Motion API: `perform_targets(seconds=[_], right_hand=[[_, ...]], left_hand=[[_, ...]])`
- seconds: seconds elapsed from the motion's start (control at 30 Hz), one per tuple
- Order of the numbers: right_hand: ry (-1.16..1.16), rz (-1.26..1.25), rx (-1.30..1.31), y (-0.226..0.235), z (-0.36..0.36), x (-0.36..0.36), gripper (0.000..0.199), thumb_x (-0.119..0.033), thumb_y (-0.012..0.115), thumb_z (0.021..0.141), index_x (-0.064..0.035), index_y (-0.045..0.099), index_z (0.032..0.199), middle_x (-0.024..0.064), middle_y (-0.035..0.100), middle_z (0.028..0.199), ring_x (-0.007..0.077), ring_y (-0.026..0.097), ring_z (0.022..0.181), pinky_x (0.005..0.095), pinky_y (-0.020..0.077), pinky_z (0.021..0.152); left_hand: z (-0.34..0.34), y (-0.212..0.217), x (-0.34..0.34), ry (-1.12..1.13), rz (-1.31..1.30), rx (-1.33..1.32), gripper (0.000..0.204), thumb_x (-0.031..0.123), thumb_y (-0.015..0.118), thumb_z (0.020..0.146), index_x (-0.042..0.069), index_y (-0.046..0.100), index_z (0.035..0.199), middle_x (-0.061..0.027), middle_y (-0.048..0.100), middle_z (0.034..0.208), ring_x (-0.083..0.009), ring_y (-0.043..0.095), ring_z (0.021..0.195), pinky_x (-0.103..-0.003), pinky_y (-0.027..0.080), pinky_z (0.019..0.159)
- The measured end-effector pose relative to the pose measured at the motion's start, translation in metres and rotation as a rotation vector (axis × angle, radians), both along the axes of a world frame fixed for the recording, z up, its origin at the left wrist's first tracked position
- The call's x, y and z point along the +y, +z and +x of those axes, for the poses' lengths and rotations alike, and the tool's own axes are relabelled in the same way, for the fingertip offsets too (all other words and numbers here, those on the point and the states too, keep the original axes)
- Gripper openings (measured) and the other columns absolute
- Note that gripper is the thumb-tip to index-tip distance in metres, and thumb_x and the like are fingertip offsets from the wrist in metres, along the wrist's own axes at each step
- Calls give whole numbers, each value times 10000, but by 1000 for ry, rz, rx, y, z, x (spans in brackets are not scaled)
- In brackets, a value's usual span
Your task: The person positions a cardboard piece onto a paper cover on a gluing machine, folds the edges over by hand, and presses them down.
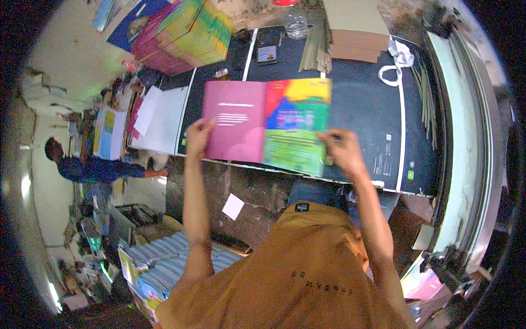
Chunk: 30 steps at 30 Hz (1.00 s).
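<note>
An open cover spans the gap between the two hands, its left panel pink with white print, its right panel red, blue, yellow and green. The left hand pinches the pink panel's outer edge between thumb and fingers; the right hand grips the outer edge of the coloured panel. The hands are well apart, with the cover over the near edge of a black table marked with white lines; whether it touches the table top, I cannot tell.

Just beyond the cover, between the hands, are a small dark box with a pale label, a clear jar and a bundle of thin strips. Past the right hand sits a stack of brown boards, with a white cloth and a white ring to its right. Beyond the left hand is a tall, colourful stack, and to the left of that hand lie white sheets. Nearer the body, between the forearms, a white slip lies below table level. Far left of the left hand is another person in dark blue
</note>
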State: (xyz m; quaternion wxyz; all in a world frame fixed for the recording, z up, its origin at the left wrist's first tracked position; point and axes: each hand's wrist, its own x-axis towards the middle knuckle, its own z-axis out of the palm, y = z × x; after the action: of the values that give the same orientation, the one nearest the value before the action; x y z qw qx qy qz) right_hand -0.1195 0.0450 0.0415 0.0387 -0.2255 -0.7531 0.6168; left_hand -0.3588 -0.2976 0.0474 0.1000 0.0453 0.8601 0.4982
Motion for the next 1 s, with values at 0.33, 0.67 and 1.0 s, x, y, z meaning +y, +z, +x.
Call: perform_targets(seconds=[0.33, 0.67, 1.0], right_hand=[[4, -39, 129, 3, 79, -53, 303, -236, 704, 959, -6, 710, 1155, 162, 745, 1004, 224, 706, 870, 350, 550, 804], [-208, -55, -854, -16, 417, 32, 216, -222, 732, 921, -8, 752, 947, 77, 748, 828, 143, 706, 723, 304, 568, 599], [-1066, 676, -1162, -161, 662, 51, 555, -410, 866, 701, -33, 587, 997, 198, 652, 994, 397, 660, 946, 492, 529, 816]], left_hand=[[-110, 8, -41, 118, -305, 733, 402, 306, 786, 900, -20, 752, 1133, -189, 773, 996, -185, 734, 880, -327, 554, 799], [108, -113, 292, -590, 86, 224, 421, 297, 524, 1073, -20, 684, 845, -111, 648, 652, -179, 603, 583, -369, 449, 558], [173, -117, 339, -799, 127, 419, 469, 311, 593, 1048, -29, 627, 727, -150, 651, 647, -250, 611, 550, -397, 431, 544]])
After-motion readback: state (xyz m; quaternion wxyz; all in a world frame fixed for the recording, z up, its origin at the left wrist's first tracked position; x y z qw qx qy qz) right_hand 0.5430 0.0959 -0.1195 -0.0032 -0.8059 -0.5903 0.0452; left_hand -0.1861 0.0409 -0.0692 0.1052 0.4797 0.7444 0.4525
